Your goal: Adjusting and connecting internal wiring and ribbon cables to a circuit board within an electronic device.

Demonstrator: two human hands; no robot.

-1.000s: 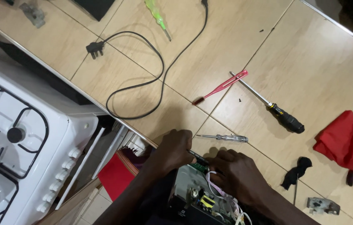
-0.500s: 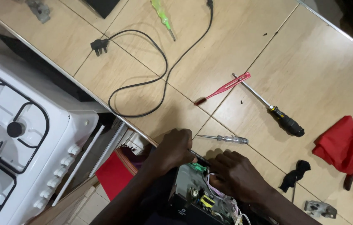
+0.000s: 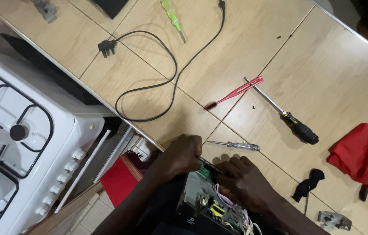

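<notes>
Left hand [image 3: 178,156], fingers curled, grips a dark tool [image 3: 208,164], apparently a screwdriver, its tip aimed at the green part of an opened device [image 3: 201,204] at the counter's near edge. Right hand [image 3: 245,182] rests on the device's top, fingers bent and pressed against it; whether it grips anything cannot be told. Coloured wires [image 3: 236,213] spill from the device. On the counter [image 3: 331,65] beyond lie a small clear-handled screwdriver [image 3: 235,145], a black-handled screwdriver [image 3: 284,115], a red brush [image 3: 235,92], a black cable [image 3: 158,78] and a red cloth [image 3: 360,152].
</notes>
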